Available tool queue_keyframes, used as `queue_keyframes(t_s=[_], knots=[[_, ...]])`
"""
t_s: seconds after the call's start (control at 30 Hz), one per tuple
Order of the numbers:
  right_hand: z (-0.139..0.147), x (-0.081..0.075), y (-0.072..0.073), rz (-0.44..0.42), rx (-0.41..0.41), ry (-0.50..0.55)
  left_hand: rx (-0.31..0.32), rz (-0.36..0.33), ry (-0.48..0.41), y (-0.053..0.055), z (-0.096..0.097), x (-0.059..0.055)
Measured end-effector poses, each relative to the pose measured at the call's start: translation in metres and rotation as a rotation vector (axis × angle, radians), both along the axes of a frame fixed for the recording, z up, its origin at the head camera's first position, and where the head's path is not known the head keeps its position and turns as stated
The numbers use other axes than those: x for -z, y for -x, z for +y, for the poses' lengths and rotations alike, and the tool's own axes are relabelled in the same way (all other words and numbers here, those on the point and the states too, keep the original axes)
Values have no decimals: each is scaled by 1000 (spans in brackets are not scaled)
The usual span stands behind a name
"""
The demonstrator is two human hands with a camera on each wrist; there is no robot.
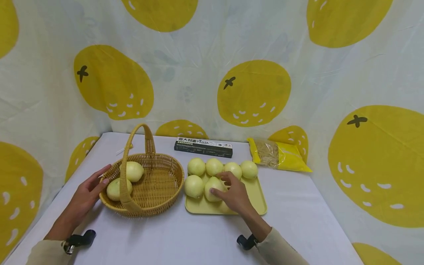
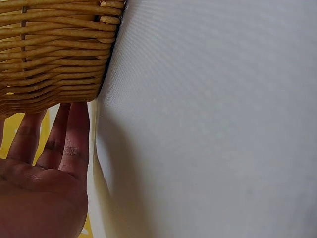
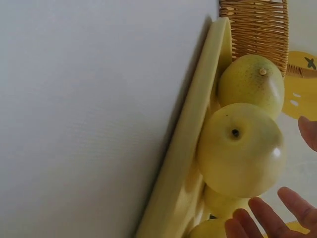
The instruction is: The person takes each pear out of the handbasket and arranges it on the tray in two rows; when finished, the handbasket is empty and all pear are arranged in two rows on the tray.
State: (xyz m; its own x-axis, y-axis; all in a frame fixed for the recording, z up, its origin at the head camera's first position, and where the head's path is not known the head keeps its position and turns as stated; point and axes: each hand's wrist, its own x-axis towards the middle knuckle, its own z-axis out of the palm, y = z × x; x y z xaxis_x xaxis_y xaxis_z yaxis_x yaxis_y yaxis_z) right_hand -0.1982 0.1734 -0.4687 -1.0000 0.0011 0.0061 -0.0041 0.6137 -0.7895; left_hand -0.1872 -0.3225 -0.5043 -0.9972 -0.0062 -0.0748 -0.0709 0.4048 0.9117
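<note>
In the head view my left hand (image 1: 87,195) rests against the left side of a wicker basket (image 1: 159,208), its thumb by the rim. The left wrist view shows the straight fingers (image 2: 74,144) touching the woven wall (image 2: 54,64). Two round, pale yellow-green pears (image 1: 133,171) lie inside, left of the handle. My right hand (image 1: 234,193) is over a yellow tray (image 1: 258,200), thumb and fingers spread about the front middle pear (image 1: 212,189). Seen from the right wrist, a gap shows between the fingers (image 3: 265,215) and that pear (image 3: 242,158). Several other pears (image 1: 196,166) sit on the tray.
Behind the tray lies a dark pasta box (image 1: 202,148). A yellow bag of pasta (image 1: 278,155) is at the back right. The basket's arched handle (image 1: 125,173) stands upright. White cloth (image 1: 159,239) covers the table, and a fruit-print curtain (image 1: 192,95) hangs behind.
</note>
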Motion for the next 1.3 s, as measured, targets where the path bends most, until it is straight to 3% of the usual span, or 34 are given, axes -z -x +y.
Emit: queue_keyframes(t_s=[0.1,0.3,0.53,1.3], knots=[[-3,-7,0,66,15,-2,2,0,16,0,-1,-1],[-16,-21,-1,153,-37,65,-6,-3,33,0,-2,-1],[-34,-31,-1,150,-66,115,-10,5,-48,0,0,0],[-108,-42,11,155,-238,261,-8,-9,-24,2,0,1]])
